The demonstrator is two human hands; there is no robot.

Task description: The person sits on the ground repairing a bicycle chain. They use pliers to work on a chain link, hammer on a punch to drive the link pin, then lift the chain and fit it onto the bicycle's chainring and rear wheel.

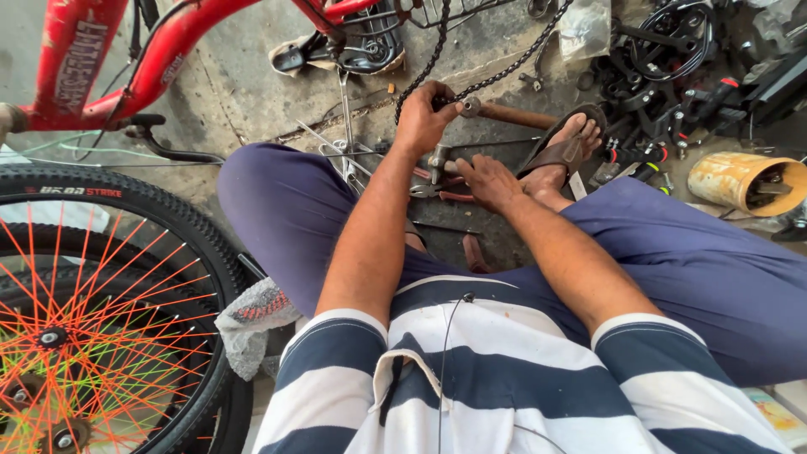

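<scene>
Left hand (423, 118) grips chain (504, 67); right hand (487, 181) touches pliers (437, 192).

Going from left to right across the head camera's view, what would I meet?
Black bicycle wheel with orange spokes → red bicycle frame → left hand gripping the dark bicycle chain → right hand → brown sandal → rusty yellow can.
</scene>
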